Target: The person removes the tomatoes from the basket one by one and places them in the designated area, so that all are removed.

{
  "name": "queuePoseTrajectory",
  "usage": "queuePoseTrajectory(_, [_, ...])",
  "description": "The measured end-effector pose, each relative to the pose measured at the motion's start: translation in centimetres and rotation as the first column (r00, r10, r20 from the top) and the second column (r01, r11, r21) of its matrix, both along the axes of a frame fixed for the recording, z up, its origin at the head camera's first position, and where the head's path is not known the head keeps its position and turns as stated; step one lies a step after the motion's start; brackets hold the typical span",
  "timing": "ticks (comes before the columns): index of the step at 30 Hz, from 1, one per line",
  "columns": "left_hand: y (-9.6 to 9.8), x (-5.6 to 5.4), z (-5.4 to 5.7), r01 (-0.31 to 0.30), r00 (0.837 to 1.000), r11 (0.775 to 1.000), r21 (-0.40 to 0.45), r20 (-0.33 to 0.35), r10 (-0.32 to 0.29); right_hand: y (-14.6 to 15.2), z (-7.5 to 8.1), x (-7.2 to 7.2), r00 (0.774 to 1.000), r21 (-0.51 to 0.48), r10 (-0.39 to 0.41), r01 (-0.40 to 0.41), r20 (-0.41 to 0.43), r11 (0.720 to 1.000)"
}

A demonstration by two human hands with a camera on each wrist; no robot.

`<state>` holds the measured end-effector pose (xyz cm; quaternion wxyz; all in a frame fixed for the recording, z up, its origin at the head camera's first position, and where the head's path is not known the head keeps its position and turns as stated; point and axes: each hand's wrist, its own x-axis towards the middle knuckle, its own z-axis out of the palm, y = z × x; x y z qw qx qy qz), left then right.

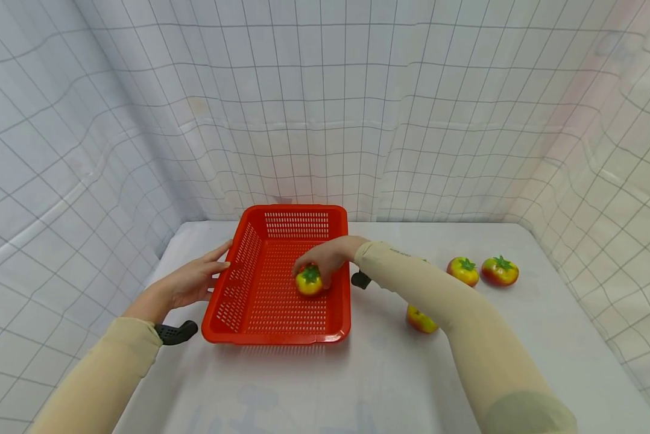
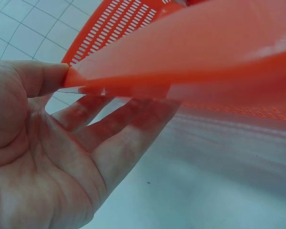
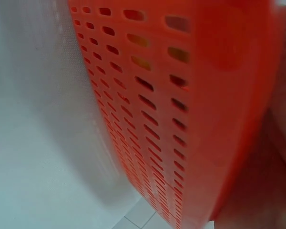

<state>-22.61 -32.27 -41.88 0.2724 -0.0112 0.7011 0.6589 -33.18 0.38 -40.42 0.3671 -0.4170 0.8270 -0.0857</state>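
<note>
A red perforated plastic basket (image 1: pixel 341 313) stands on the white table, left of the middle. My left hand (image 1: pixel 192 280) holds its left rim; in the left wrist view, the thumb lies on the rim and the fingers pass beneath it. Inside the basket, my right hand (image 1: pixel 327 259) grips a red-and-yellow tomato (image 1: pixel 309 282) with a green leafy top, fingers around it from above. In the right wrist view the basket's slotted side wall (image 3: pixel 219 95) hides most of the right hand, and yellow shows through a few slots.
Two similar tomatoes, one (image 1: pixel 463 271) beside another (image 1: pixel 500 272), sit on the right of the table (image 1: pixel 520 337). A third tomato (image 1: pixel 420 320) lies nearer, partly covered by the right sleeve (image 1: pixel 444 295). White grid-patterned curtains (image 1: pixel 314 120) enclose the back and sides.
</note>
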Motion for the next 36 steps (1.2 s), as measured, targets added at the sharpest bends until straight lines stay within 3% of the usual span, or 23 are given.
queuePoseTrajectory(9, [-0.1, -0.2, -0.1, 0.01, 1.0, 1.0, 0.012, 0.009, -0.01, 0.0, 0.4, -0.1, 0.999, -0.042, 0.031, -0.029, 0.033, 0.999])
queuePoseTrajectory(36, [-0.2, -0.2, -0.1, 0.012, 1.0, 1.0, 0.014, 0.01, -0.012, 2.6, 4.7, 0.4, 0.992, -0.235, 0.041, -0.012, 0.121, 0.972])
